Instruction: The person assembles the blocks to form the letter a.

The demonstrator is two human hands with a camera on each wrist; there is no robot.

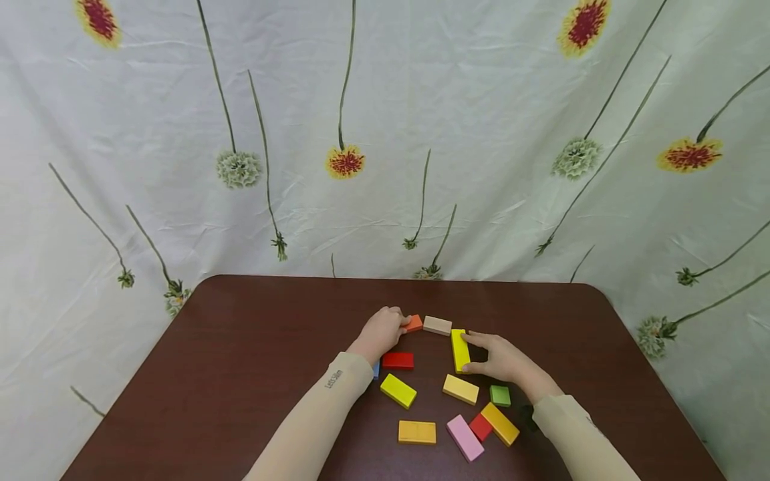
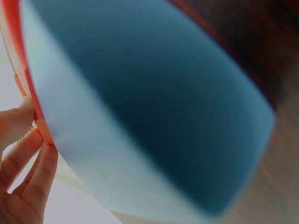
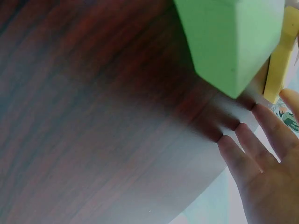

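At the far side of the table, my left hand (image 1: 383, 332) pinches an orange block (image 1: 414, 323) between thumb and fingers. A beige block (image 1: 437, 325) lies just right of it. My right hand (image 1: 502, 359) holds a bright yellow block (image 1: 458, 351), finger near its far end and thumb near its close end. In the left wrist view a blue block (image 2: 163, 93) fills most of the picture, with the left hand (image 2: 23, 172) at its left edge. The right wrist view has a green block (image 3: 233, 46) close up, beside the right hand (image 3: 268, 172).
Between the arms on the dark brown table (image 1: 271, 334) lie a red block (image 1: 398, 361), a yellow-green block (image 1: 398, 391), and a pale yellow block (image 1: 460, 389). Nearer are an orange-yellow block (image 1: 417, 432), a pink block (image 1: 465, 438) and others. A flowered cloth (image 1: 385, 100) hangs behind.
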